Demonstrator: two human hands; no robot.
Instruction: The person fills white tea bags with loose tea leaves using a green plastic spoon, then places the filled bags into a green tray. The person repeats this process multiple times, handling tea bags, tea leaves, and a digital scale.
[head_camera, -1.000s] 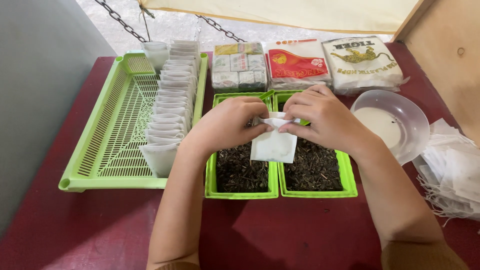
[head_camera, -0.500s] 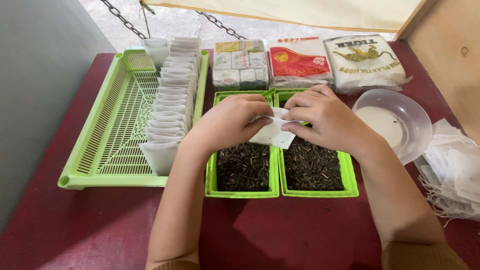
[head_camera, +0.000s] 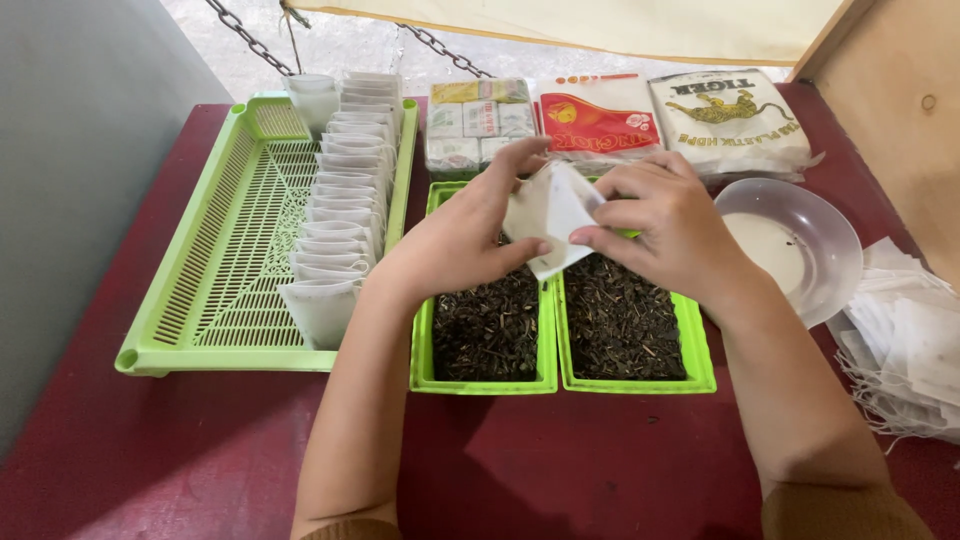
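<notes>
Dark red table (head_camera: 600, 460); small white paper bag (head_camera: 548, 215), creased, tilted.

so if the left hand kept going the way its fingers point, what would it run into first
Probably the clear-wrapped pack of small boxes behind the green tubs; the left hand, holding the white paper bag, points up and away toward it. Depth is hard to judge.

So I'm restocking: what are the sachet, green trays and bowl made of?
Sachet: thin white filter paper or nonwoven, matte, creases softly. Trays: moulded plastic, smooth bright green. Bowl: clear plastic by its look, translucent and glossy.
</notes>
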